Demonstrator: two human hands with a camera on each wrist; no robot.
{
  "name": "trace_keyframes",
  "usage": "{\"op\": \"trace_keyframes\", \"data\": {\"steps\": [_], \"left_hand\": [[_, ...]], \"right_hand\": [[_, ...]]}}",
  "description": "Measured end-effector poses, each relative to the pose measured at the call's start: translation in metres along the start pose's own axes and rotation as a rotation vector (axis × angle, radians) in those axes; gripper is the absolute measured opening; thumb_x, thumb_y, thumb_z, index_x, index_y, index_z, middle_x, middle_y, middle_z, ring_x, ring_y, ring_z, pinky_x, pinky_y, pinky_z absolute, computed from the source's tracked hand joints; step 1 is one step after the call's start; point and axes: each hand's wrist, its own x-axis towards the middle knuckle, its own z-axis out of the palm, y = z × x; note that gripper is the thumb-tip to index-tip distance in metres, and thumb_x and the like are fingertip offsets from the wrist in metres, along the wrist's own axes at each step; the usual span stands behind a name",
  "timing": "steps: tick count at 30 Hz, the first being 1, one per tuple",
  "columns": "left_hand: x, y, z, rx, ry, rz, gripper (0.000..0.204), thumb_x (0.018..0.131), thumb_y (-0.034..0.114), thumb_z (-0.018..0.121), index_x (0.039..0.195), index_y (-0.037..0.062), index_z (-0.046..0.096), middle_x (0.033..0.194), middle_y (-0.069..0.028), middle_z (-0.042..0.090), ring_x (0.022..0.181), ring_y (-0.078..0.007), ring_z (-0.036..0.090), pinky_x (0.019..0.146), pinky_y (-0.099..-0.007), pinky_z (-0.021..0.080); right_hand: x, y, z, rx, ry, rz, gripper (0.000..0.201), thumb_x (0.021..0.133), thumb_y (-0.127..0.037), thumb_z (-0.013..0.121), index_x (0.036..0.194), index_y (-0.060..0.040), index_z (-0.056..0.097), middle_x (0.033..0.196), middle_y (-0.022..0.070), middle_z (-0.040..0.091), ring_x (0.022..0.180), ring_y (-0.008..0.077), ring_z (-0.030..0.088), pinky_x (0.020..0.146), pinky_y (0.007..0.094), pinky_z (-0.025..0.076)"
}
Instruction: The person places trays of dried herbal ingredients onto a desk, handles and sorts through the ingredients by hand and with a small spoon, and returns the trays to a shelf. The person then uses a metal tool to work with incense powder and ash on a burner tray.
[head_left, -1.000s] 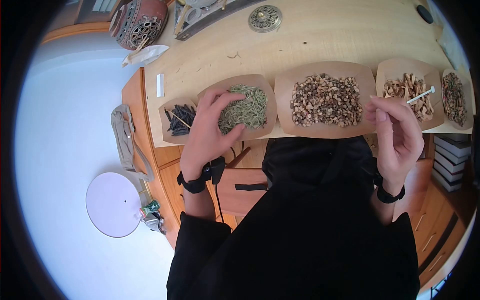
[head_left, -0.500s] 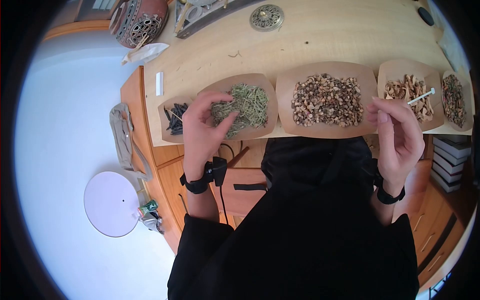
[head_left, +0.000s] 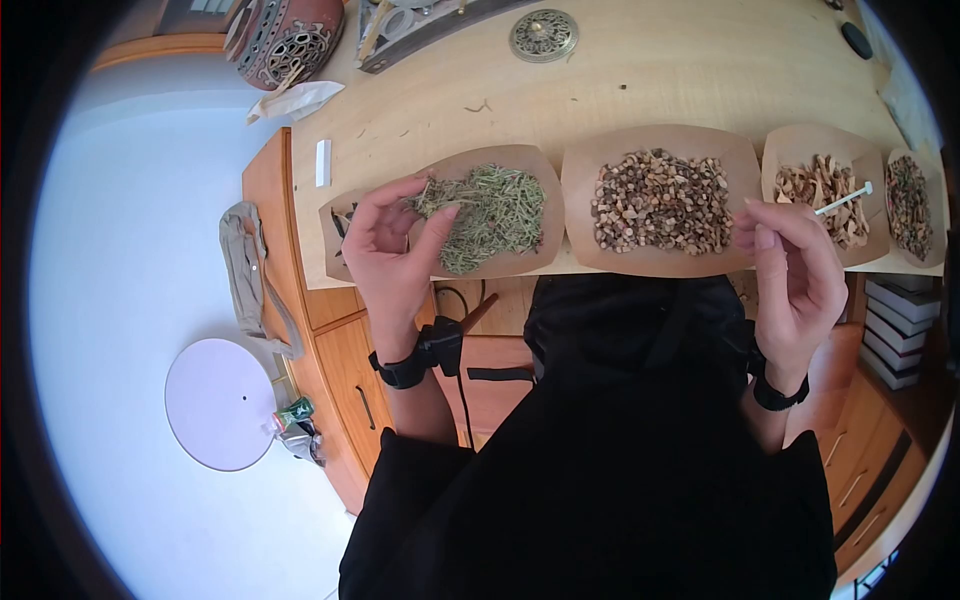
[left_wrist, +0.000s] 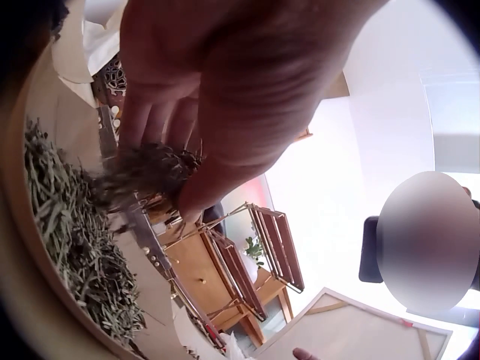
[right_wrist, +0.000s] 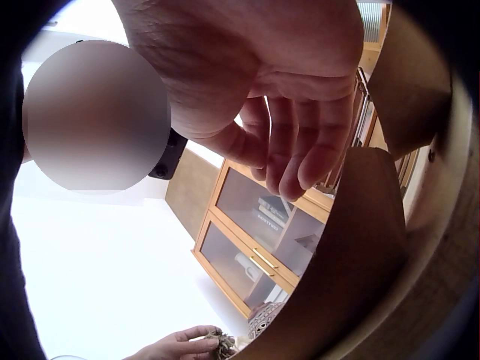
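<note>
My left hand point(head_left: 388, 240) pinches a clump of dried green herb point(head_left: 445, 192) between thumb and fingers, over the left side of a brown paper tray point(head_left: 548, 250) of the same herb point(head_left: 500, 215). The left wrist view shows the clump point(left_wrist: 154, 174), slightly blurred, above the loose herb point(left_wrist: 82, 240). My right hand point(head_left: 797, 265) hangs with loosely curled fingers between a tray of brown chopped pieces point(head_left: 665, 200) and one of pale shavings point(head_left: 825, 180). In the right wrist view, the right hand point(right_wrist: 262, 82) shows nothing held. A white stick point(head_left: 845, 198) lies across the shavings tray.
A partly hidden tray of dark pieces point(head_left: 332, 225) is at the left; a narrow tray of mixed bits point(head_left: 908, 205) stands far right. Beyond are a white block point(head_left: 323, 163), a round brass lid point(head_left: 544, 36), a patterned red pot point(head_left: 290, 45) and a black oval item point(head_left: 856, 40).
My left hand has moved left and turned, and a clump of herb now shows in its fingers. The right hand stays nearly still. The view has shifted slightly.
</note>
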Motion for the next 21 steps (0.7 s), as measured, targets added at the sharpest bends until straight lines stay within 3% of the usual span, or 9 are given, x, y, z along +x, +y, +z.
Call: {"op": "trace_keyframes", "data": {"steps": [11,21], "left_hand": [[-0.011,-0.012,0.004,-0.231,0.051,0.03,0.04,0.085,-0.02,0.07,0.12,-0.001,0.061,0.13,-0.0216,0.065,0.12,-0.0231,0.065,0.096,-0.0323,0.057],[-0.016,-0.024,0.001,-0.412,0.078,0.011,0.037,0.087,-0.019,0.067,0.117,0.0013,0.061,0.134,-0.0256,0.063,0.124,-0.031,0.064,0.105,-0.0395,0.052]], "right_hand": [[-0.002,0.0,-0.001,-0.012,0.005,0.015,0.019,0.095,0.008,0.061,0.109,0.0054,0.073,0.092,0.011,0.071,0.08,0.0161,0.065,0.074,0.0266,0.051],[-0.002,-0.001,-0.001,-0.009,0.004,0.022,0.019,0.095,0.008,0.06,0.11,0.0052,0.073,0.092,0.0113,0.071,0.08,0.0166,0.066,0.074,0.0267,0.051]]}}
